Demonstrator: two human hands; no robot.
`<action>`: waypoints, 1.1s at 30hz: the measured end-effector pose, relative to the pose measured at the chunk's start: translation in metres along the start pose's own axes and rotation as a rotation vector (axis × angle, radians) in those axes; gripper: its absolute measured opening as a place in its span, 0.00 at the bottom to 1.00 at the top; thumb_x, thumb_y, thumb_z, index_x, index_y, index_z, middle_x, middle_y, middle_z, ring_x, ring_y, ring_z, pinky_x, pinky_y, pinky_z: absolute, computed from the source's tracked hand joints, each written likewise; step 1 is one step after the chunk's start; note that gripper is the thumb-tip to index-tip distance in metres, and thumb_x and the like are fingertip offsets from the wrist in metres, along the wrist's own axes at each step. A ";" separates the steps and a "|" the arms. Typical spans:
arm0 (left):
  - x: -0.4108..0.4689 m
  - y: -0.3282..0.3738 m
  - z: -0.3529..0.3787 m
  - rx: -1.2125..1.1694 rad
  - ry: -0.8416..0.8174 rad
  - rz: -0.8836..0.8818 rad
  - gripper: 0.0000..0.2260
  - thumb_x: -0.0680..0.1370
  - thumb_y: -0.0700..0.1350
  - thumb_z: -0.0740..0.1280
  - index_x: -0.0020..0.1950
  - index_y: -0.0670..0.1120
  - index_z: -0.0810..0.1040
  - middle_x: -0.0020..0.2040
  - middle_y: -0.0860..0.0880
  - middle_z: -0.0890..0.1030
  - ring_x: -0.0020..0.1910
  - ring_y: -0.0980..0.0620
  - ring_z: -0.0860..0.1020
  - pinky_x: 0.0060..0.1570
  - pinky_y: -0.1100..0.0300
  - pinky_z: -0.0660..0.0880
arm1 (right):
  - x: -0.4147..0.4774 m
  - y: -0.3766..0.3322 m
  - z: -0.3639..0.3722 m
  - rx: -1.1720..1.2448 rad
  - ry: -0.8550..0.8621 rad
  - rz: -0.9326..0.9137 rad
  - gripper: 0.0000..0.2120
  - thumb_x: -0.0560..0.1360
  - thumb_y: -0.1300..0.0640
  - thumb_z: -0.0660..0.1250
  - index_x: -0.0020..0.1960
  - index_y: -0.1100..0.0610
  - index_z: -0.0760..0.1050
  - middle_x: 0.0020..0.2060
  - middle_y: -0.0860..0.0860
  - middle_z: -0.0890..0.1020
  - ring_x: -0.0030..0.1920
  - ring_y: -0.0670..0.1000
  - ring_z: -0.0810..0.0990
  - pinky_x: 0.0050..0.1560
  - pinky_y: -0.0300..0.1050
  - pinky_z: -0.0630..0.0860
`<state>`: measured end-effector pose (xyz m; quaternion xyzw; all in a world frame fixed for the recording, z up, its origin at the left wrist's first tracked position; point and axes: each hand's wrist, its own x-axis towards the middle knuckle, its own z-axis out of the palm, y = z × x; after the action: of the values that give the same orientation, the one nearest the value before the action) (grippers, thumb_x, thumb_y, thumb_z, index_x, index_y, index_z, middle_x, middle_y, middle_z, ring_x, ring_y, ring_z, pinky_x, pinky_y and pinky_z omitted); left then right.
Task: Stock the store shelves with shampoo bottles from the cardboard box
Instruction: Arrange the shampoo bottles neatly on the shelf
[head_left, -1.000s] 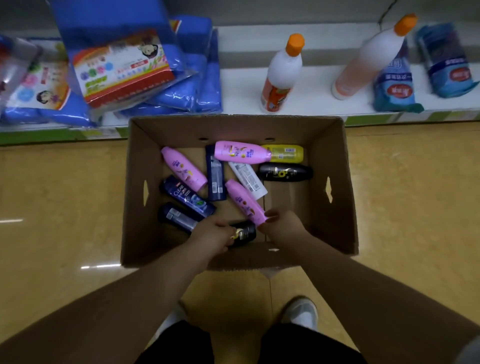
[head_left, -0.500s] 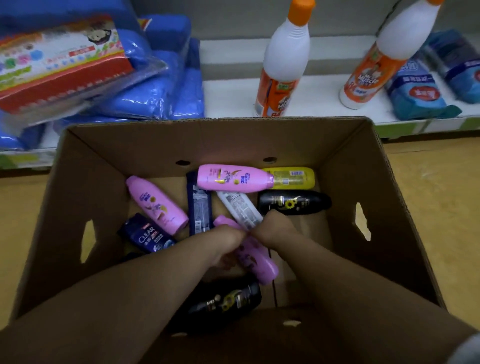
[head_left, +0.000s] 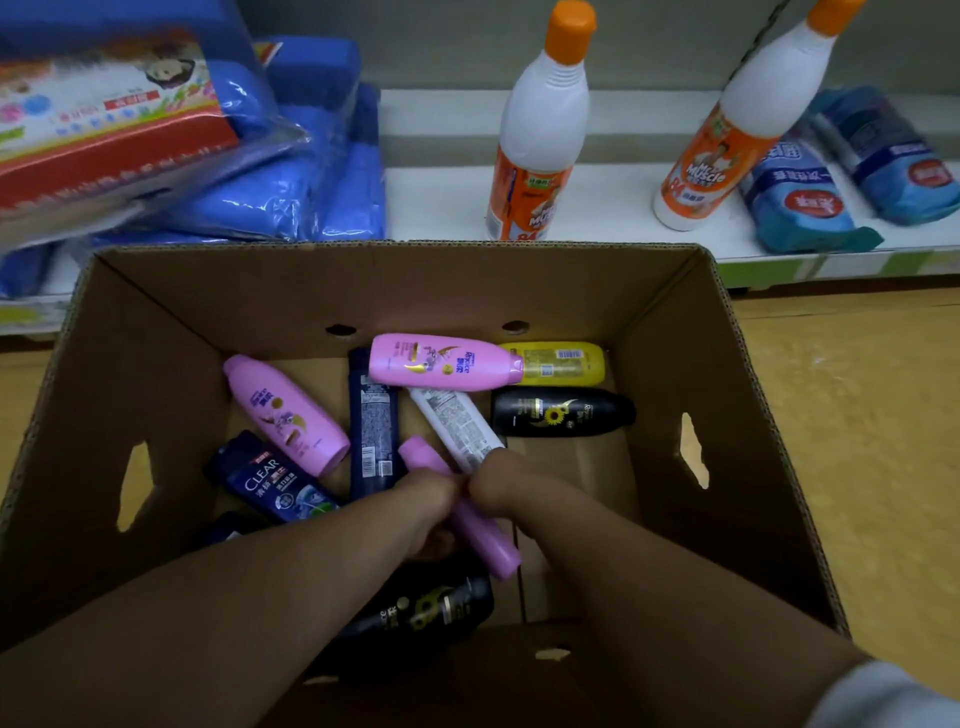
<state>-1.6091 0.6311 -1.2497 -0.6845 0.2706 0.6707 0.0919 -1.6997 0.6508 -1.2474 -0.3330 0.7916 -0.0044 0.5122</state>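
Head view: pink bottle (head_left: 485, 538) held two-handed, low in the box (head_left: 363, 291).
Your left hand (head_left: 423, 501) curled round the bottle from its left, and your right hand (head_left: 501, 480) closed on it from the right, knuckles touching. Its long axis ran diagonally under your fingers: one end poked out beyond them, the other lay nearer you, to the right. The shelf (head_left: 441, 208) sat well beyond your fingers, past the box's far wall.
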 end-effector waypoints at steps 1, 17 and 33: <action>0.003 -0.002 -0.002 0.001 0.005 0.018 0.14 0.73 0.51 0.67 0.45 0.39 0.78 0.36 0.41 0.79 0.34 0.46 0.78 0.34 0.60 0.75 | 0.000 -0.001 -0.001 0.016 0.008 -0.006 0.17 0.77 0.59 0.60 0.64 0.63 0.72 0.61 0.60 0.76 0.61 0.58 0.75 0.48 0.42 0.68; 0.003 -0.005 -0.013 -0.058 -0.213 0.102 0.13 0.73 0.36 0.68 0.57 0.34 0.78 0.54 0.33 0.80 0.55 0.36 0.79 0.59 0.43 0.74 | -0.021 -0.012 -0.012 0.189 -0.078 -0.028 0.17 0.79 0.49 0.55 0.58 0.59 0.74 0.50 0.59 0.78 0.48 0.55 0.76 0.45 0.44 0.72; -0.067 -0.014 -0.061 -0.483 -0.385 0.314 0.13 0.69 0.43 0.68 0.53 0.46 0.79 0.50 0.41 0.84 0.45 0.45 0.84 0.48 0.47 0.79 | -0.081 -0.003 -0.022 1.142 -0.256 0.004 0.02 0.75 0.60 0.68 0.46 0.57 0.78 0.37 0.53 0.85 0.33 0.48 0.82 0.37 0.43 0.81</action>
<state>-1.5458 0.6295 -1.1828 -0.4974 0.1836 0.8383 -0.1275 -1.6959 0.6843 -1.1708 -0.0007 0.5962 -0.3892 0.7021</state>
